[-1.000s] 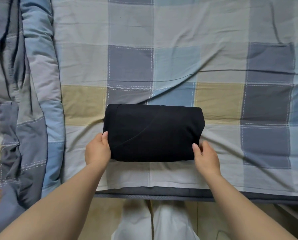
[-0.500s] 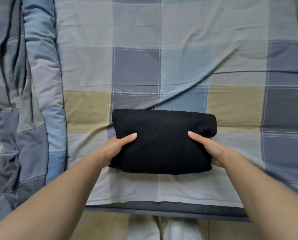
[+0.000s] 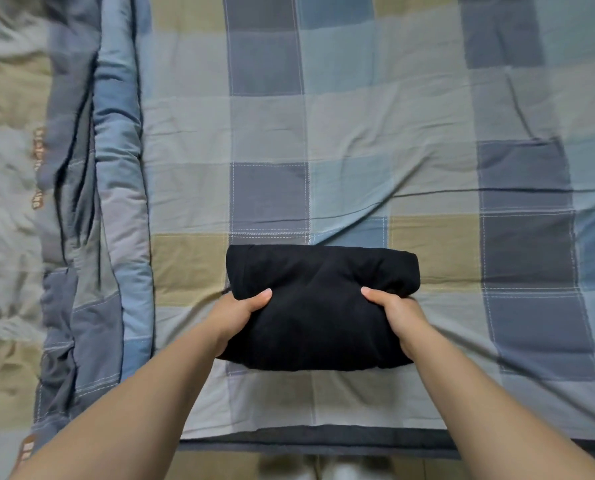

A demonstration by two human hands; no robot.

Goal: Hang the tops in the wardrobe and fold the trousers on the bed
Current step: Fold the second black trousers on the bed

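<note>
A bundle of folded black trousers [image 3: 320, 306] lies on the bed [image 3: 358, 133], near its front edge and roughly centred across the view. The bed is covered with a checked sheet in grey, blue, slate and tan squares, creased in long lines just beyond the trousers. The far edge of the trousers is rounded and puffy; the near edge is flatter and sags slightly toward the bed's front edge.

The left hand [image 3: 240, 315] grips the left end of the trousers, thumb lying on top of the fabric and the other fingers tucked out of sight beneath it. The right hand [image 3: 398, 313] grips the right end the same way, thumb on top and fingers curled under. The cloth dimples between the two thumbs. Both bare forearms reach in from the bottom corners of the view.

To the left of the trousers, a rolled quilt [image 3: 91, 220] in matching checks runs along the bed from front to back, with some brown lettering on it too blurred to read. Below the bed's front edge, a strip of pale floor [image 3: 219, 467] shows.
</note>
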